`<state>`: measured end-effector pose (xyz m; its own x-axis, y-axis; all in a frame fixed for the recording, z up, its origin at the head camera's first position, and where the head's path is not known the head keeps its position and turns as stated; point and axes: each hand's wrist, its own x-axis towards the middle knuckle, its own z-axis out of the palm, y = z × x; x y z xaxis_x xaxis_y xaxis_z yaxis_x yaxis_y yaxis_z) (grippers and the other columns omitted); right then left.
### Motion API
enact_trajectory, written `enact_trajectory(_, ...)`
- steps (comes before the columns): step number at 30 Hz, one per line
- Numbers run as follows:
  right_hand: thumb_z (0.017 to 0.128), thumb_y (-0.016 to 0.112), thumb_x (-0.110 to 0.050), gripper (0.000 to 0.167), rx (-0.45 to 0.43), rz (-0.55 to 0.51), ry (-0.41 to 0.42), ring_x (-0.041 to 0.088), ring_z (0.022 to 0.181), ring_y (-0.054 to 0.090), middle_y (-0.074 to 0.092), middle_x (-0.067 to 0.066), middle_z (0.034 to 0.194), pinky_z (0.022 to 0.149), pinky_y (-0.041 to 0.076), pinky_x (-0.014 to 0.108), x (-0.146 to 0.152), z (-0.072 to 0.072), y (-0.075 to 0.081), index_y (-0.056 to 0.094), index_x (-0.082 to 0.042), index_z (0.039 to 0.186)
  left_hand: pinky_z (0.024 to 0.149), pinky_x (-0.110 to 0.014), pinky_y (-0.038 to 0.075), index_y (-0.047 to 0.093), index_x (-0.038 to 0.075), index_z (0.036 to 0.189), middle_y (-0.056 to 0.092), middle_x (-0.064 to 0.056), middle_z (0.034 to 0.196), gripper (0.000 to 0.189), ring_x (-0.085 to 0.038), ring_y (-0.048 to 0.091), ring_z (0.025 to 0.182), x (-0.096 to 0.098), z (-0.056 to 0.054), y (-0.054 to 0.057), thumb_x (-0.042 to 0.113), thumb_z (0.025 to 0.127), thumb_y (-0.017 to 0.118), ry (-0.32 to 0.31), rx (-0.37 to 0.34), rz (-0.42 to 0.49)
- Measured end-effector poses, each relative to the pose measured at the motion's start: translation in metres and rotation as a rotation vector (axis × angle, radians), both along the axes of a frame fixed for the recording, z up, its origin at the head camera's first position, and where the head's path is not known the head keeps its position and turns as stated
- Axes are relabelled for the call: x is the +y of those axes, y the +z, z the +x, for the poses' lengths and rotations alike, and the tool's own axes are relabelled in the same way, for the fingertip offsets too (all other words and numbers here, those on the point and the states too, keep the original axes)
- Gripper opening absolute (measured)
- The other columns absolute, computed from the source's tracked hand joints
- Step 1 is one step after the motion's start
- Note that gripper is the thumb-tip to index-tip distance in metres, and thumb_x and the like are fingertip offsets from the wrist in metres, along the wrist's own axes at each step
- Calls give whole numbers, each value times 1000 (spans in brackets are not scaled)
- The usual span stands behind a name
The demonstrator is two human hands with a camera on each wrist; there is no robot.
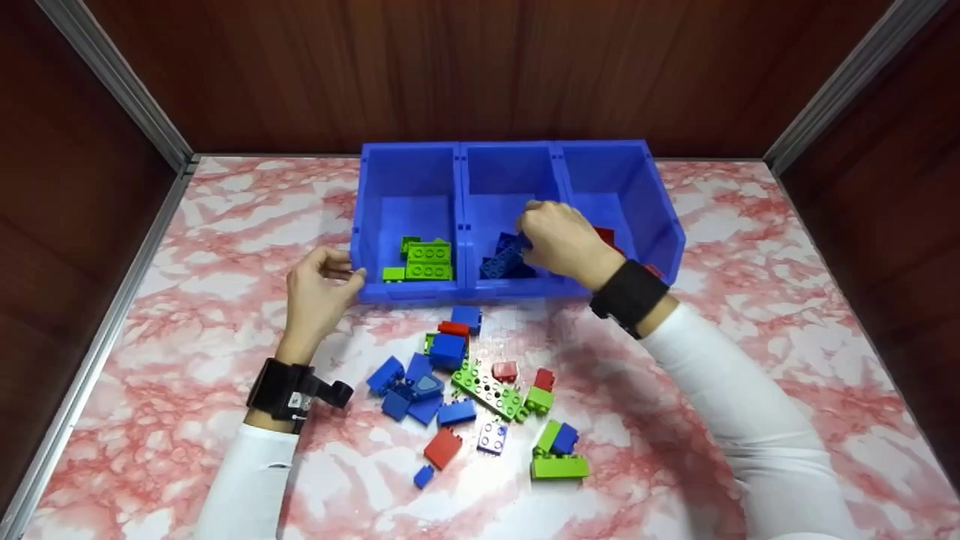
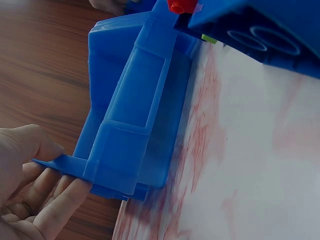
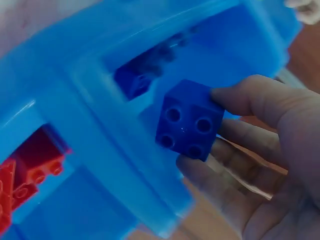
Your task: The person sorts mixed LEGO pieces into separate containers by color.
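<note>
Blue brick [image 3: 186,132], pinched by right hand [image 1: 559,236], neighbours red bricks [image 3: 44,155]; left hand [image 1: 316,296] grips bin [image 1: 409,294].

The left sleeve [image 1: 244,480] is white, with a small dark mark [image 1: 278,466] near the cuff; the white right sleeve [image 1: 739,405] is creased. The left wristband [image 1: 271,388] is black, bearing a pale label [image 1: 295,400] and a round-ended black stem [image 1: 339,393]; the right wristband [image 1: 630,295] is black. The left hand [image 1: 319,298] and right hand [image 1: 562,238] are bare.
</note>
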<state>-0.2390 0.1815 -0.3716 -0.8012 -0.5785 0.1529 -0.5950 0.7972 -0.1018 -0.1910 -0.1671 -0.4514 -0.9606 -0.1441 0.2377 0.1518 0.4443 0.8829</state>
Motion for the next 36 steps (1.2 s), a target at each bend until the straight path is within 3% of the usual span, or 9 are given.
enact_trajectory(5,82,70,3,6,1,85,-41,46,86,73,74,25,92,76,62,60,-2,-12,-17,67,1,77,76,-9,54,71,-5,108,75,-20,104,23,-16,65,89,0,0,0,3,88,78,2,-1,9)
enact_trajectory(15,92,59,9,13,-16,152,-62,47,89,75,76,27,96,75,65,58,-9,-9,-33,72,7,94,77,-11,54,71,-4,108,74,-20,104,22,-18,65,89,0,-1,-2,2,89,76,0,-10,10)
enact_trajectory(20,94,58,8,15,-12,222,-62,44,90,75,76,27,99,75,65,56,-11,-3,-33,73,7,97,77,-13,56,71,-5,107,74,-20,103,21,-18,65,89,0,0,-2,2,88,77,-1,0,13)
enact_trajectory(27,90,71,-2,8,34,208,-1,39,84,74,73,21,98,71,65,53,-14,14,-20,75,1,95,76,-11,54,71,-4,108,75,-20,104,21,-17,65,89,-1,0,-1,2,89,76,-2,-1,5)
enact_trajectory(33,88,85,-25,33,-63,92,108,31,90,75,75,14,110,72,67,45,-14,39,-4,78,-8,116,76,-11,53,71,-4,109,75,-20,104,21,-19,65,89,-1,0,-1,2,89,76,-3,-1,5)
enact_trajectory(36,85,89,-29,46,-112,44,152,29,93,74,74,14,115,71,67,44,-11,52,0,76,-8,124,77,-11,53,71,-4,109,75,-21,104,21,-19,65,90,-1,0,-1,3,89,76,-4,-5,2)
